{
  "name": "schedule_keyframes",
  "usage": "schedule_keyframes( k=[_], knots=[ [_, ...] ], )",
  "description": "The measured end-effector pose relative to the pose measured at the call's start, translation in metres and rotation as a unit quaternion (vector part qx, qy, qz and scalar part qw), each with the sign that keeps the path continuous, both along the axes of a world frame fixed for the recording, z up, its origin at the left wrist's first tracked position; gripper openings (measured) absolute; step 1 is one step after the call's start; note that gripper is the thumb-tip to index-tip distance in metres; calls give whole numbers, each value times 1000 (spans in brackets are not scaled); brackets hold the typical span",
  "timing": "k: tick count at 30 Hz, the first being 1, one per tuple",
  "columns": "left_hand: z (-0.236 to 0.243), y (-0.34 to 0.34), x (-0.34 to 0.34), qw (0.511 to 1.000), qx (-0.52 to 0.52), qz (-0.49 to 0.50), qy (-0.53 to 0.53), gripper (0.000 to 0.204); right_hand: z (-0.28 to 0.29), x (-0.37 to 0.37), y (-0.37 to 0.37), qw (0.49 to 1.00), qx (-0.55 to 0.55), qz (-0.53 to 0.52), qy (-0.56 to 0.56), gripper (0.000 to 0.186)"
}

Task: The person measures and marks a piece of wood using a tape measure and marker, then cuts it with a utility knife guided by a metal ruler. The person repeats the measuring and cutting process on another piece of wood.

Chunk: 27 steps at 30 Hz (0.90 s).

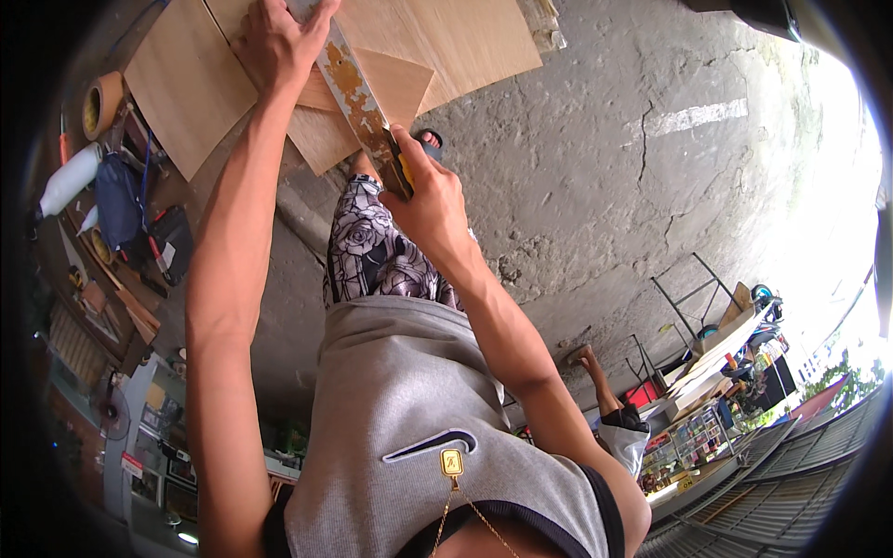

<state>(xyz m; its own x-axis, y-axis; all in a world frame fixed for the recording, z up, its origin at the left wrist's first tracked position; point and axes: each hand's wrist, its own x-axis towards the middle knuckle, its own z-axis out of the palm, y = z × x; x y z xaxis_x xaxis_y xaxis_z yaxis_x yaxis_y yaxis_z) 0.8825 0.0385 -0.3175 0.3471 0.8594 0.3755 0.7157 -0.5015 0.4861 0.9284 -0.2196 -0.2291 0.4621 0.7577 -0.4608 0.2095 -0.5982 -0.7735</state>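
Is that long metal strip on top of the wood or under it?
On top: the metal strip covers part of the wooden sheets, and the left hand touches it.

Cracked concrete floor (577, 186), faded white stripe (693, 118) on it at 2 o'clock. Brown tape roll (110, 96) at 10. White bottle (70, 179) between 9 and 10, dark blue bundle (119, 200) just beside it. Fan (113, 409) at 8. Thin metal frame (674, 308) past 3. Another person's bare leg (605, 386) at 4, stocked shelf (693, 442) near it, corrugated sheeting (819, 479) toward the rim.
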Motion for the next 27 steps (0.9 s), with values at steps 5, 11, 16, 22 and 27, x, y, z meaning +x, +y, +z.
schedule_keyframes(
  k=[5,11,16,22,27],
  knots=[
    [13,-4,4,999,-28,22,41,66,2,0,1,1000,-12,0,16,79],
    [7,5,-7,988,-28,29,147,78,4,-1,1,1000,-5,-2,20,79],
    [48,5,-25,975,-22,-185,120,78,1,-2,0,1000,10,-14,11,79],
    [103,-52,-20,875,-107,-260,394,104,3,-2,0,1000,20,-5,-23,73],
    [99,-61,-11,875,-192,-233,377,105,13,23,7,991,99,-51,-76,55]
  ],
)
